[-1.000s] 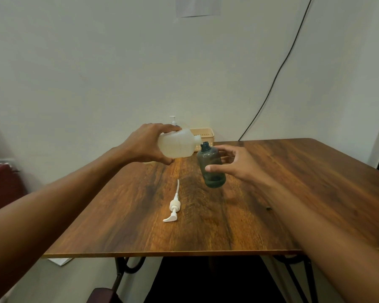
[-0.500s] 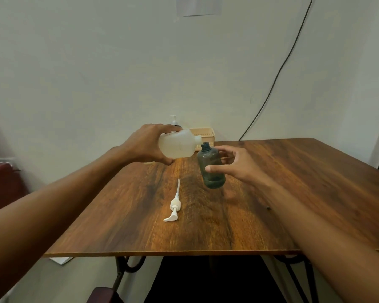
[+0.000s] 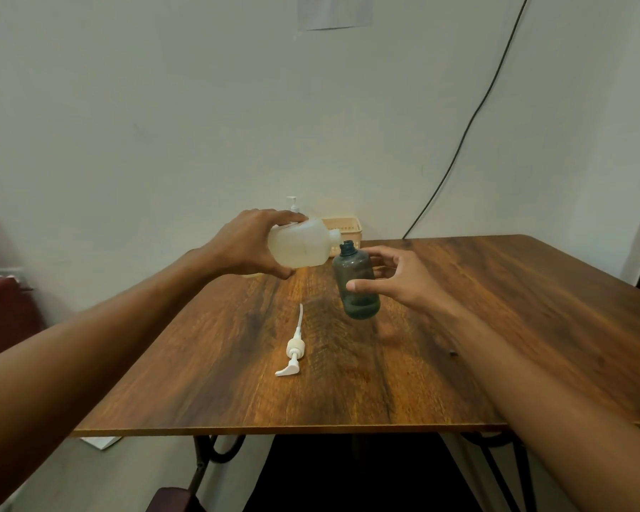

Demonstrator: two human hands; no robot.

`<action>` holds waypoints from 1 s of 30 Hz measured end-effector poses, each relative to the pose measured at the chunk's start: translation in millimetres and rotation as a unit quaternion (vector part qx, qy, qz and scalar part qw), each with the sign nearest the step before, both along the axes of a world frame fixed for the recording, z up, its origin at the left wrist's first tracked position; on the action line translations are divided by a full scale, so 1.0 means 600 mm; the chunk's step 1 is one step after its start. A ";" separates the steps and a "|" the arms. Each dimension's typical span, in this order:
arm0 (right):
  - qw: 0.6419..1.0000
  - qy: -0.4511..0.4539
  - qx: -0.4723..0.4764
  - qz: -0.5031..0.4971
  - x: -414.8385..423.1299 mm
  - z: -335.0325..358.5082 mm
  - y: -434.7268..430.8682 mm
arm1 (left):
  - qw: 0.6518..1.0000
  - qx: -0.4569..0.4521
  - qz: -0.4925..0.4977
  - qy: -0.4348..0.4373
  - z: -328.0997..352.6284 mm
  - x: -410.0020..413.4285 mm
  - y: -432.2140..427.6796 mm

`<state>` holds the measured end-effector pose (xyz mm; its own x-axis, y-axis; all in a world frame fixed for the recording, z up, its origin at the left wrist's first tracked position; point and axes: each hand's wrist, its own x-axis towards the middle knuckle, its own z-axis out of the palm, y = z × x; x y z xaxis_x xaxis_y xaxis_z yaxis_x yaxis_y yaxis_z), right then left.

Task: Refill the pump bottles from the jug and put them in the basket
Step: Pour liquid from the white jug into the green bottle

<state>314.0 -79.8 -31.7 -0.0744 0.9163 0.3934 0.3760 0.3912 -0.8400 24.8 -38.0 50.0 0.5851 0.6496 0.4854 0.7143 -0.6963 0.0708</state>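
The left hand point(image 3: 252, 245) grips a pale jug point(image 3: 300, 247) tipped on its side, its spout just beside the open neck of a dark bottle point(image 3: 357, 286). The right hand point(image 3: 403, 280) holds the bottle, thumb on the near side and fingers round the back. The bottle leans slightly left. A white pump point(image 3: 294, 351) lies on the table point(image 3: 496, 327) nearer the person. A basket point(image 3: 342, 229) sits at the far edge by the wall, and another pump top point(image 3: 293, 205) shows behind the left hand. A black cable point(image 3: 470, 123) runs down the wall.
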 end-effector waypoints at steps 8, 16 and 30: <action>1.000 -0.005 0.001 0.003 0.004 -0.002 0.001 | 1.000 -0.003 0.003 -0.001 0.001 0.001 -0.001; 1.000 0.000 -0.001 0.000 0.003 -0.006 0.003 | 1.000 -0.002 0.005 -0.002 0.000 0.001 -0.002; 1.000 -0.004 0.004 -0.005 0.004 -0.012 0.006 | 1.000 -0.002 0.008 0.009 -0.001 0.003 -0.003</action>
<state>316.2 -76.2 -38.8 -0.0678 0.9143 0.3994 0.3870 0.3931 -0.8341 26.7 -40.1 49.3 0.5830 0.6608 0.4727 0.7268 -0.6842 0.0602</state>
